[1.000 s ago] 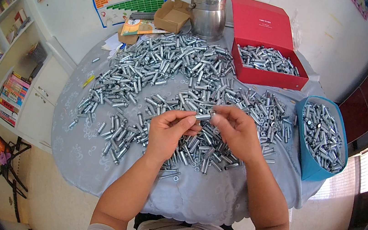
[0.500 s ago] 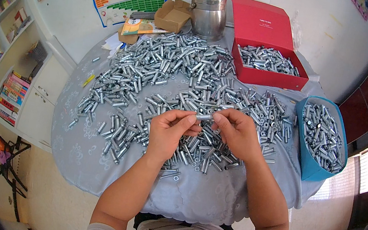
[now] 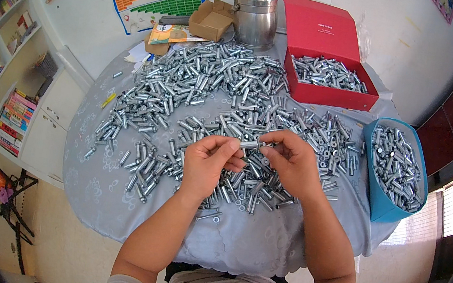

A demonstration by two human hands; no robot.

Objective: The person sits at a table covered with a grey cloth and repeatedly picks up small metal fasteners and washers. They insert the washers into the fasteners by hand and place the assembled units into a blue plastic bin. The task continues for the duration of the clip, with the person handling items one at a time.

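Observation:
Between my two hands, over the middle of the table, a silver metal expansion bolt (image 3: 249, 144) lies roughly level. My left hand (image 3: 204, 164) is closed, pinching the bolt's left end between thumb and fingers. At the other end, the thumb and forefinger of my right hand (image 3: 294, 167) close on the bolt's tip; whether a small nut or washer is there is hidden by the fingers. Beneath and around both hands spreads a loose pile of similar bolts (image 3: 234, 125), with a few loose nuts (image 3: 216, 219) near the front.
A larger heap of bolts (image 3: 201, 73) covers the table's far side. An open red box (image 3: 334, 97) and a blue-green fabric bin (image 3: 390, 212), both holding bolts, stand at the right. Behind are a steel pot (image 3: 255, 23), a small cardboard box (image 3: 210, 21) and a yellow pen (image 3: 109, 100).
My right thumb and forefinger have shifted slightly at the bolt's right end, the hand turning a little. The left hand keeps its pinch almost in place.

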